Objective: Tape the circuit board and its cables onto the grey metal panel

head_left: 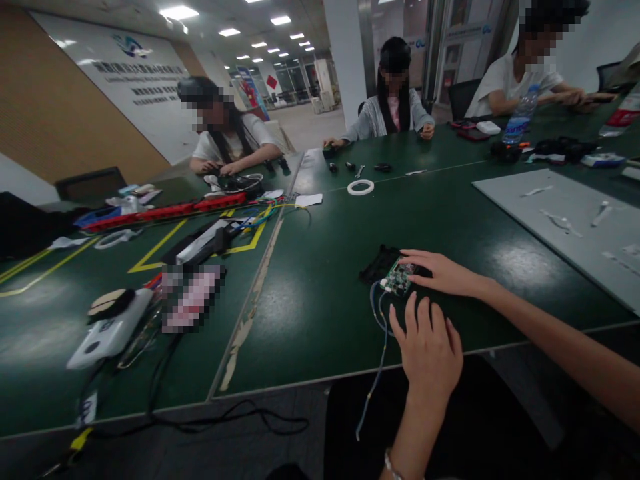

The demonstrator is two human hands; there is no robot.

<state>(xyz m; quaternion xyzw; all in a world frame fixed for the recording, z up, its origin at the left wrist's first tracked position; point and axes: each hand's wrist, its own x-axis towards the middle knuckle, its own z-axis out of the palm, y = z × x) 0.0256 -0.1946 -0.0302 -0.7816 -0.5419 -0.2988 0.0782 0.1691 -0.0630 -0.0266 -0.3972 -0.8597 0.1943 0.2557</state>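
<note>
A green circuit board [399, 279] lies on the table, partly over a black plastic housing [379, 264]. A white connector on its near left corner joins thin blue-grey wires [384, 347], which hang down over the table's front edge. My right hand [445, 273] reaches in from the right and grips the board's right side, its fingers over the top edge and its thumb at the near part. Just nearer to me, my left hand [427, 343] is open, fingers apart and slightly bent, close to the wires and holding nothing.
A white tape roll [361, 187] and a wrench [359, 171] lie farther back. On the right is a grey board [565, 220] with white strips. Left are a white device [110, 327] and black cables [225, 420]. Three people sit across the green table [320, 320].
</note>
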